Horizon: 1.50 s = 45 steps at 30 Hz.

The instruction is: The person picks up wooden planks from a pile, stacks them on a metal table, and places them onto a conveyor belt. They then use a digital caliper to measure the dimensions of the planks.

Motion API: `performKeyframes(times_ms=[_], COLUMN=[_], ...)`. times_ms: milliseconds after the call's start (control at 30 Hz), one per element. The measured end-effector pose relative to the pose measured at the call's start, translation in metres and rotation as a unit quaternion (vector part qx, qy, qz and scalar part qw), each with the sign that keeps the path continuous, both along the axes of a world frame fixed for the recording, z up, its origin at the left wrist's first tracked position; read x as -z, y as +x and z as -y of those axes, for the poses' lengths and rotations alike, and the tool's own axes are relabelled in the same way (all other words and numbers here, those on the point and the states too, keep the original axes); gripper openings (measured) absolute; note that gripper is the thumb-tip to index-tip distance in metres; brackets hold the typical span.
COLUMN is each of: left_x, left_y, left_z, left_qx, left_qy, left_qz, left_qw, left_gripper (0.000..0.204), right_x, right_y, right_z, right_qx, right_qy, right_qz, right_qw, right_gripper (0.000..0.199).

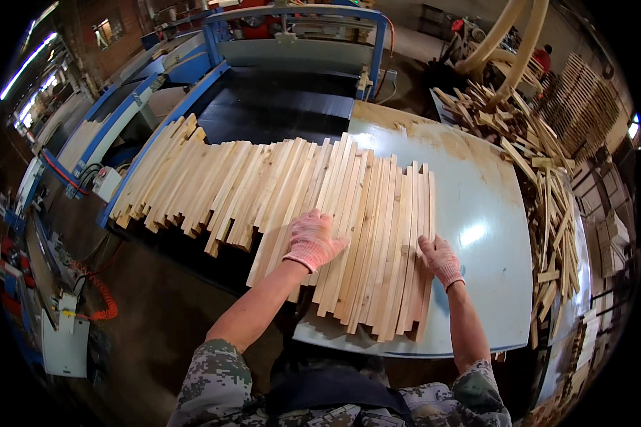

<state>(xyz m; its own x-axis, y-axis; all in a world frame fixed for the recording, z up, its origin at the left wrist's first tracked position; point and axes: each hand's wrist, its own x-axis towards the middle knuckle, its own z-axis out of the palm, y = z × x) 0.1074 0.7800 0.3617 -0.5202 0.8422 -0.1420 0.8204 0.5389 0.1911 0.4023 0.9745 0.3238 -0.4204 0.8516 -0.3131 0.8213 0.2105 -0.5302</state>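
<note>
A long row of pale wooden strips (pixel 349 213) lies side by side, their ends uneven. The row runs from the dark conveyor belt (pixel 278 99) on the left onto a smooth grey-white table (pixel 477 213). My left hand (pixel 310 240), in a pinkish knit glove, rests on top of the strips near the middle of the row, its thumb stretched out to the right. At the right end, my gloved right hand (pixel 441 260) has its fingers bent against the outermost strip. Part of those fingers is hidden from view.
A blue machine frame (pixel 292 14) spans the far end of the belt. Loose scrap wood (pixel 548 206) is heaped along the right, below pale ducts (pixel 520 53). At lower left are a coiled red hose (pixel 105 306) and a pale panel (pixel 65 349).
</note>
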Motion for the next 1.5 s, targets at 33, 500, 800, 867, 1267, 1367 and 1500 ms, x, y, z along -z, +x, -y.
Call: performKeyframes(times_ms=[33, 500, 800, 867, 1267, 1367, 1500], left_x=[-0.009, -0.007, -0.020, -0.018, 0.021, 0.035, 0.036], left_y=[-0.003, -0.021, -0.014, -0.010, 0.027, 0.021, 0.018], left_z=[-0.007, -0.033, -0.041, -0.039, -0.040, -0.036, -0.028], left_qx=[-0.006, -0.093, -0.130, -0.111, -0.166, -0.125, -0.043], left_qy=[-0.013, -0.020, -0.008, -0.015, 0.053, 0.020, 0.013], left_qz=[0.013, 0.047, 0.066, 0.093, 0.211, 0.221, 0.221], left_qw=[1.000, 0.994, 0.989, 0.989, 0.962, 0.967, 0.974], left_gripper=[0.071, 0.088, 0.077, 0.075, 0.107, 0.114, 0.112], right_x=[0.001, 0.033, -0.004, -0.002, 0.037, 0.033, 0.037], right_y=[0.002, 0.031, 0.015, 0.026, 0.065, 0.064, 0.073], right_z=[0.005, 0.008, 0.025, 0.031, 0.040, 0.041, 0.037], right_qx=[0.006, 0.052, 0.047, 0.072, 0.100, 0.100, 0.128], right_qy=[0.000, -0.018, -0.023, 0.002, -0.005, 0.007, 0.018], right_qz=[-0.010, -0.155, -0.028, -0.052, -0.196, -0.193, -0.184], right_qw=[1.000, 0.986, 0.998, 0.996, 0.976, 0.976, 0.974], right_gripper=[0.080, 0.080, 0.094, 0.093, 0.086, 0.086, 0.089])
